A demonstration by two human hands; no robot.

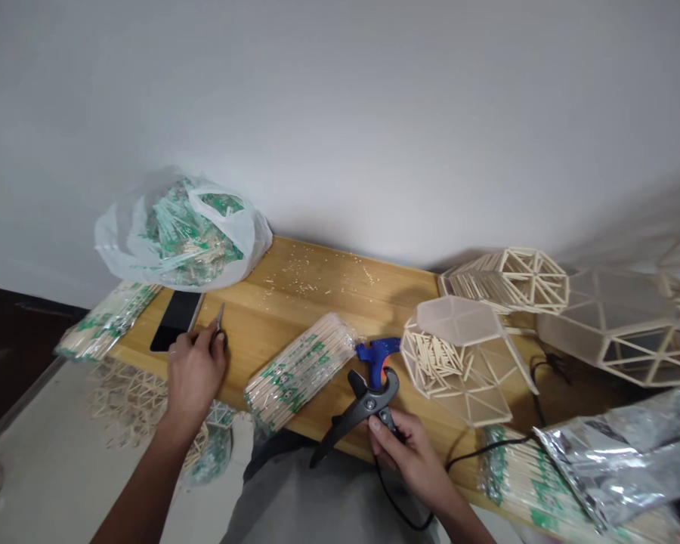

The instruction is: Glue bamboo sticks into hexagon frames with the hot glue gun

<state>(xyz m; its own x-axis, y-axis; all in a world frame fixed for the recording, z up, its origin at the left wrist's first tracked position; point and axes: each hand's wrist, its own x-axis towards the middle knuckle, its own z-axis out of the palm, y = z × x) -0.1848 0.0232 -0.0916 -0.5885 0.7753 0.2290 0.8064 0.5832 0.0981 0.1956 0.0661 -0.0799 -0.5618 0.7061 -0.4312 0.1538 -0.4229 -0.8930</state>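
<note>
Cutter (369,405) sits up-left of right hand (405,457), curled around one handle; other handle slants down-left. Left hand (197,370), farther off, pinches pointed tool (220,314), maybe scissors, over tabletop (249,321).

Phone (175,321) and carrier bag (255,238) left, stick frames (536,281) right

Bag by the wall (340,136), phone in front; stick pack (300,370) central, then glue gun (378,351) behind pruners (345,425), then a box (484,381) with loose sticks (439,359) inside. Foil pouch (623,453) over another pack (521,468), front right.
</note>
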